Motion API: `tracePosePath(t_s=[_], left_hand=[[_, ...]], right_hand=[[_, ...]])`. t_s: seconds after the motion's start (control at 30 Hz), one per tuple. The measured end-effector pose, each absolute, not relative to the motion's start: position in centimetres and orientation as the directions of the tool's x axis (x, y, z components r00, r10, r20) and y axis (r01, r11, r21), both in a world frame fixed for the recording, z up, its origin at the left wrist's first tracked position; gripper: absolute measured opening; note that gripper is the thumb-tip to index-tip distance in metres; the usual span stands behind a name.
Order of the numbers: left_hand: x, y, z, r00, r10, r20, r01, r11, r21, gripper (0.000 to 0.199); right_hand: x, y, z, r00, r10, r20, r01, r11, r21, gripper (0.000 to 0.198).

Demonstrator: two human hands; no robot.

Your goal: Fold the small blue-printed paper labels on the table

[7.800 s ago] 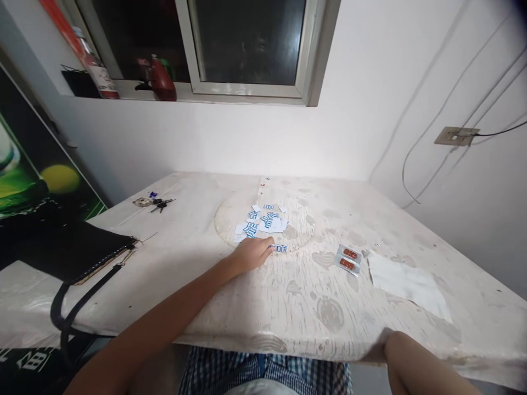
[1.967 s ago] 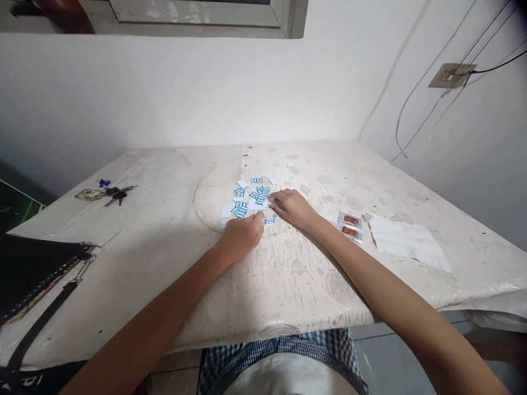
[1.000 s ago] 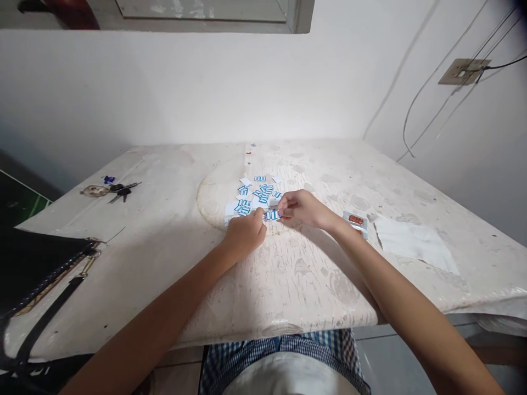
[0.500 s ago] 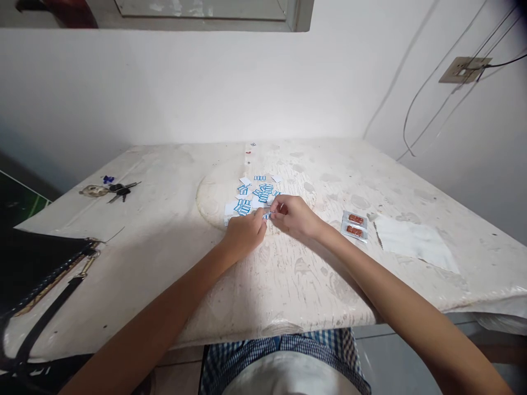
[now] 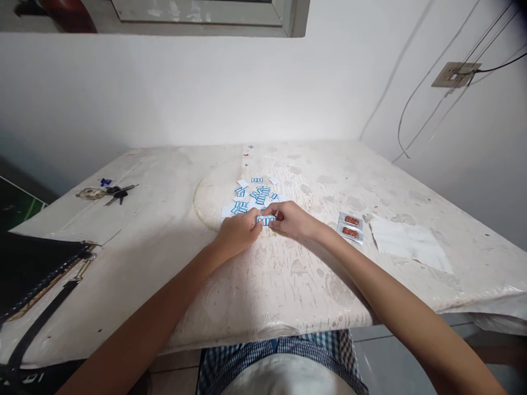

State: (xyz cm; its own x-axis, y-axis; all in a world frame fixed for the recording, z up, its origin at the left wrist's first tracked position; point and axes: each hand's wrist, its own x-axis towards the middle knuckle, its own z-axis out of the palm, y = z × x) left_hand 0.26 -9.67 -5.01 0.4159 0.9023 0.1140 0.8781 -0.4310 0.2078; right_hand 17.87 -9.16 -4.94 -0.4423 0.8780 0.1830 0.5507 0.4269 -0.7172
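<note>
Between my two hands is a small white paper slip (image 5: 266,220) printed with blue rectangles. My left hand (image 5: 239,230) pinches its left end between thumb and fingers. Its right end is pinched by my right hand (image 5: 293,218). Just beyond my hands lies a loose pile of similar blue-and-white slips (image 5: 260,195), some overlapping. A few plain white pieces (image 5: 242,184) lie among them. My fingers partly cover the nearest slips.
To the right are a blister pack (image 5: 351,226) with two red-brown blocks and a white cloth or paper sheet (image 5: 411,244). Keys (image 5: 117,192) lie on the left, behind a black bag (image 5: 41,269). A wall outlet (image 5: 456,74) has hanging cables.
The slip between my fingers now shows more of its printed face, with my fingertips farther apart along it. The whole view has shifted slightly.
</note>
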Motion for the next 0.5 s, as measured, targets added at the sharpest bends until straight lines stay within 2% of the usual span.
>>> tracePosePath(t_s=[0.13,0.2,0.4,0.5], left_hand=[[0.21,-9.77,-4.84,0.438,0.894,0.096,0.86,-0.448,0.244,0.021],[0.26,-10.01,-4.67,0.455,0.885,0.101,0.857,-0.466,0.218,0.02],[0.45,-10.46,-4.93,0.555,0.817,0.159,0.828,-0.56,-0.015,0.026],[0.39,-10.22,-5.43,0.592,0.79,0.161,0.806,-0.586,-0.085,0.029]], right_hand=[[17.7,-9.22,-5.18,-0.456,0.867,0.201,0.545,0.451,-0.707,0.014],[17.64,-9.23,-5.26,-0.463,0.862,0.209,0.542,0.461,-0.702,0.013],[17.65,-9.04,-5.28,-0.481,0.847,0.226,0.564,0.496,-0.66,0.009],[17.68,-8.97,-5.23,-0.477,0.848,0.231,0.571,0.499,-0.652,0.009]])
